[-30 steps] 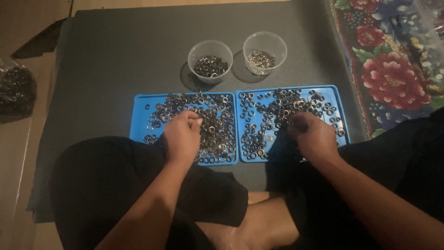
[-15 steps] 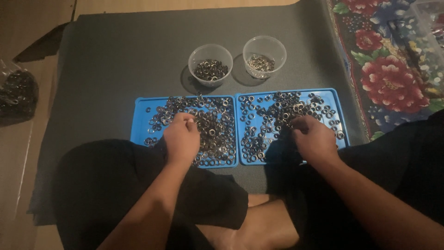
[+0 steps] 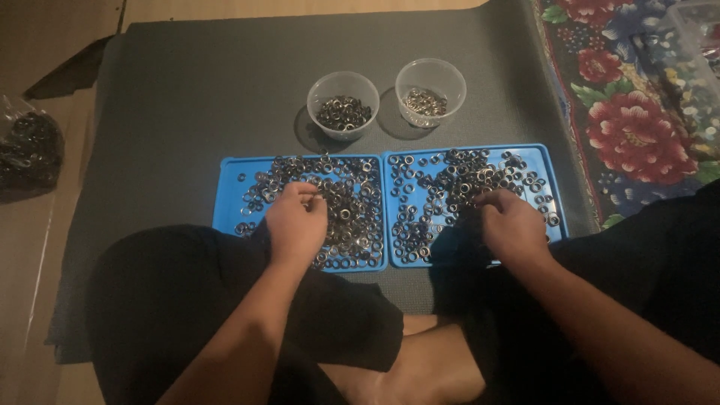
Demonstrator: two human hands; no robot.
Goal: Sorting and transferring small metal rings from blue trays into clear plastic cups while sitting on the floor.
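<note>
Two blue trays lie side by side on a dark grey mat, each strewn with several small metal rings. My left hand [image 3: 295,222] rests on the left tray [image 3: 232,180] with fingers curled, fingertips among the rings [image 3: 349,210]. My right hand [image 3: 511,223] lies on the right tray [image 3: 541,159], its bent fingers also touching rings [image 3: 450,180]. Whether either hand pinches a ring is hidden by the fingers. Behind the trays stand two clear plastic cups: the left cup [image 3: 343,90] holds dark rings and the right cup [image 3: 430,79] holds lighter, silvery ones.
The grey mat [image 3: 195,97] covers a wooden floor. A dark plastic bag of rings [image 3: 28,154] lies off the mat at the left. A flowered carpet [image 3: 637,112] borders the mat on the right. My crossed legs in black clothing fill the foreground.
Both hands stay on their trays, with only small finger movements among the rings. The cups and trays have not moved.
</note>
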